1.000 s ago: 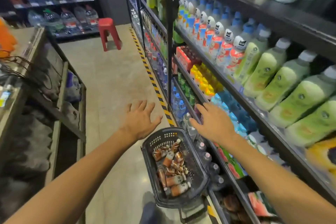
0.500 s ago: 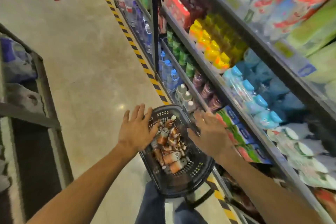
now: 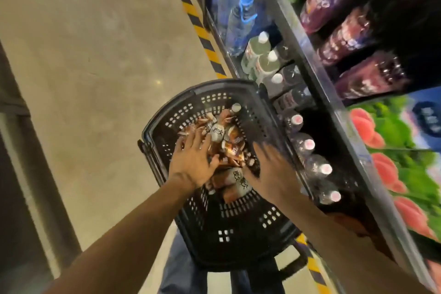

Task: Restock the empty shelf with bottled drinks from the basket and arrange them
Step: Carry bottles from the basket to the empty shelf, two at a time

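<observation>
A black plastic basket (image 3: 167, 124) stands on the floor beside the shelving, holding several small brown-and-white bottled drinks (image 3: 229, 136). My left hand (image 3: 193, 157) reaches into the basket with fingers spread, lying over the bottles at the left of the pile. My right hand (image 3: 274, 167) is inside the basket on the right, blurred, fingers extended above the bottles. Neither hand visibly grips a bottle. The bottom shelf (image 3: 307, 122) to the right of the basket holds a row of clear bottles with pale caps.
A yellow-and-black striped floor line (image 3: 195, 24) runs along the shelving base. Blue-capped water bottles (image 3: 241, 21) and dark purple bottles (image 3: 346, 36) fill the shelves at right. Bare beige floor (image 3: 95, 79) lies left of the basket. A dark display unit (image 3: 14, 174) borders the left edge.
The view has tilted down and closed in on the basket. Both hands have dropped from above the basket's rim into it, down onto the bottles.
</observation>
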`<state>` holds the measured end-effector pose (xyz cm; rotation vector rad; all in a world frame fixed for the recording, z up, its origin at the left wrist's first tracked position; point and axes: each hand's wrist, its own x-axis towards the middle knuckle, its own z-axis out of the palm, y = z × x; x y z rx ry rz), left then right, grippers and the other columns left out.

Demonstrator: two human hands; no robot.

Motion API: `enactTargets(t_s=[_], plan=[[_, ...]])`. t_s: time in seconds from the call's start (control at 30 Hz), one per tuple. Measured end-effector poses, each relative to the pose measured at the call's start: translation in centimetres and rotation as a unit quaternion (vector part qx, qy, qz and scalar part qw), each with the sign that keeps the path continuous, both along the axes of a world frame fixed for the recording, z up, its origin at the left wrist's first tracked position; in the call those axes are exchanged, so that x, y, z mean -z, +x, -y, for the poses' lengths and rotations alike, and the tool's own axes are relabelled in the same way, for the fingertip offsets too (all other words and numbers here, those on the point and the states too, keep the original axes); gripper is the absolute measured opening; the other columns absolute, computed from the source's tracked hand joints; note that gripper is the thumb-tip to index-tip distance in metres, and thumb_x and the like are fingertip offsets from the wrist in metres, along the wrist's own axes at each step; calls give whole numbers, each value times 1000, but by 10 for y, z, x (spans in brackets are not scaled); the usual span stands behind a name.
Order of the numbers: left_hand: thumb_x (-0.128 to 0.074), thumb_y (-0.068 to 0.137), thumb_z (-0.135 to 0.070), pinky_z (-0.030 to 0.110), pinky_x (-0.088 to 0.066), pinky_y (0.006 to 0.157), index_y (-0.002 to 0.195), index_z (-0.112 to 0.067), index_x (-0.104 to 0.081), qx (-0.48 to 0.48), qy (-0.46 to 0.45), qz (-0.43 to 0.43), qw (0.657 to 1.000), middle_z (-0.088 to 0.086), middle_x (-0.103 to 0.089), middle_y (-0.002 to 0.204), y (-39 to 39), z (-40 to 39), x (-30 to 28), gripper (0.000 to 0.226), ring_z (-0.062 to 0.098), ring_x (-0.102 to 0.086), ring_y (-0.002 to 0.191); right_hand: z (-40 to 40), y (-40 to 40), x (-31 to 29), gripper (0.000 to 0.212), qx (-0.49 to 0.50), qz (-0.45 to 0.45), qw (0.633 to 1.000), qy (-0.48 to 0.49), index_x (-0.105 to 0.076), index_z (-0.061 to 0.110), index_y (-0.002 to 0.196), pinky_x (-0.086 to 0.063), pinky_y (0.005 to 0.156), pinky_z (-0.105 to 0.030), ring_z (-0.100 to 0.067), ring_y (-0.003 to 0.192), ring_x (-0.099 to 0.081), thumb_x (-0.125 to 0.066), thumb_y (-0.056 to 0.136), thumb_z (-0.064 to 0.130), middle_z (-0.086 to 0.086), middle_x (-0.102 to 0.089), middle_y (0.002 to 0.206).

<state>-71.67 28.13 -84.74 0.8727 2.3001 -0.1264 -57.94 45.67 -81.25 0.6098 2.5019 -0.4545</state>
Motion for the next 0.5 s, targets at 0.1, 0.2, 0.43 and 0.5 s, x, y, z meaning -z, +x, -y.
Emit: enactTargets(t_s=[0.1, 0.2, 0.43, 0.5], plan=[[-16, 100, -62, 47, 2, 124, 161, -24, 5, -20, -20, 22, 999, 8, 9, 168, 8, -5, 68, 75, 25, 7, 155, 1, -1, 70, 82, 7, 44, 998, -35, -14, 21, 163, -25, 124, -42, -26, 156, -18, -45, 99, 63, -9, -21, 169], [-22, 100, -60, 47, -6, 126, 161, -23, 1, -36, -17, 28, 999, 8, 1, 169, 11, -6, 134, 75, 25, -1, 156, 4, -3, 139, 83, 19, 61, 996, -58, -8, 24, 163, -26, 123, -45, -26, 157, -14, -47, 99, 61, -9, -15, 170], [-31, 101, -58, 48, -17, 123, 161, -21, -1, -93, 1, 69, 993, 11, -10, 168, 7, -22, 244, 77, 31, -13, 153, 4, -6, 268, 87, 28, 54, 996, -69, -13, 20, 163, -31, 121, -48, -31, 152, -23, -56, 96, 56, -11, -22, 167], [-35, 101, -57, 49, -24, 119, 161, -19, -3, -117, 21, 80, 990, 13, -20, 164, 7, -26, 263, 78, 32, -24, 148, 4, -4, 290, 86, 25, 63, 996, -63, -13, 22, 163, -33, 119, -48, -32, 150, -27, -57, 96, 55, -11, -26, 165]])
